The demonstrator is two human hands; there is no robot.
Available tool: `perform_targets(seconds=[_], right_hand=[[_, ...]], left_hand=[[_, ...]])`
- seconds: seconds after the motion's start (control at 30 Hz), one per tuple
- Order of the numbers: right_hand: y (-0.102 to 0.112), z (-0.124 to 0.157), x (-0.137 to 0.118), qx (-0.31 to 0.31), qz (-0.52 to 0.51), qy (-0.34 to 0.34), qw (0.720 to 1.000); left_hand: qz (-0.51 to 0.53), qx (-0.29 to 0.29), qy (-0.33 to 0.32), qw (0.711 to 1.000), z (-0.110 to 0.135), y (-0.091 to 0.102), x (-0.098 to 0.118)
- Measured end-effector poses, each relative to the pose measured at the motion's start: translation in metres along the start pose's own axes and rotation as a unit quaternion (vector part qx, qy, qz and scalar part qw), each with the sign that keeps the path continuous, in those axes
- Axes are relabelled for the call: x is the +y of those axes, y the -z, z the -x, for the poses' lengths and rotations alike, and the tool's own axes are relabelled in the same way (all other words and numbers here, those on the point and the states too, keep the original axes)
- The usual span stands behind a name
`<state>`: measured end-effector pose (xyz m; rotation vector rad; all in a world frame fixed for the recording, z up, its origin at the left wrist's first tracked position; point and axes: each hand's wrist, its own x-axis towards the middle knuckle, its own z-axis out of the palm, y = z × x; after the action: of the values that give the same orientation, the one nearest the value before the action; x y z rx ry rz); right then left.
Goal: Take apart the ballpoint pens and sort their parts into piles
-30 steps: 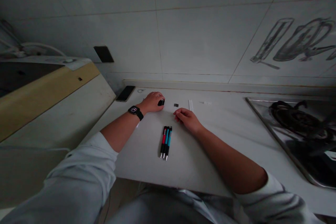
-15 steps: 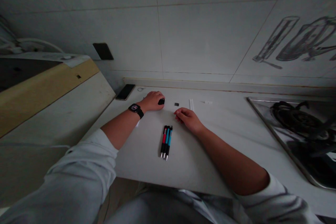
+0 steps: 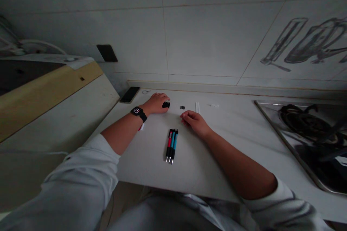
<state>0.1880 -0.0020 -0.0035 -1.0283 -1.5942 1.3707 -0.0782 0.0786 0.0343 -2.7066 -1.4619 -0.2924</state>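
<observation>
Left hand [image 3: 156, 103] pinches black ribbed piece [image 3: 166, 105] between thumb and fingers (probably light, stiff; best held by its sides). Right hand [image 3: 195, 122] half-curled; grip cannot be told.

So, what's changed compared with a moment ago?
The left hand has eased slightly leftward, showing more of the red-and-white item by its wrist. No grasp or release of the black item at that hand is visible. The right hand, three pens and phone stayed put.
</observation>
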Motion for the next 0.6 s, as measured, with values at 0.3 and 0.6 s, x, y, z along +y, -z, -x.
perform_targets(seconds=[0.3, 0.6], right_hand=[[0.009, 0.005, -0.015, -0.021, 0.086, 0.047, 0.995], [0.008, 0.041, -0.042, -0.180, 0.221, 0.107, 0.952]], left_hand=[[0.092, 0.172, -0.037, 0.980, 0.015, 0.065, 0.047], [0.351, 0.248, 0.084, 0.899, 0.040, 0.015, 0.100]])
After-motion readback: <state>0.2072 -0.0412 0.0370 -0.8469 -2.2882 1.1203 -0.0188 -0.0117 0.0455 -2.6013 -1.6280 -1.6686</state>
